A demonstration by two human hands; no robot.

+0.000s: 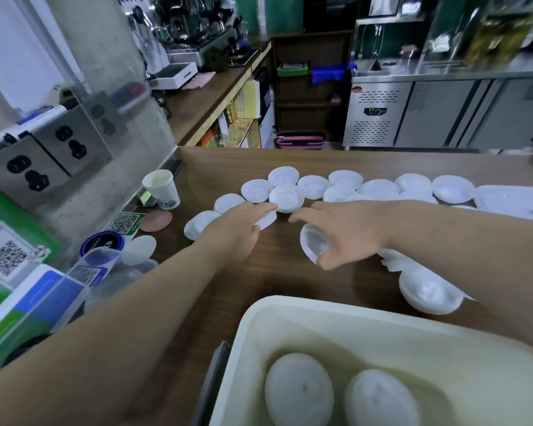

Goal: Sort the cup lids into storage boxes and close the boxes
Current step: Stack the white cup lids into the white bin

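Storage box (290, 312) sits nearest you, open, with two lids (299, 392) lying inside; your left hand (240, 229) lies with fingers nearly straight over a flat lid (267, 219), thumb at its edge, grip blurred, can't tell; your right hand (348, 232) holds a domed lid (312, 244), thumb curled round it, fingers stretched forward; loose lids (376, 189) are spread across the counter (274, 272) beyond both hands.

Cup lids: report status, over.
Left hand pinches flat lid, right hand grips domed lid. Two lids in box, many loose lids on counter. Nothing blocking.
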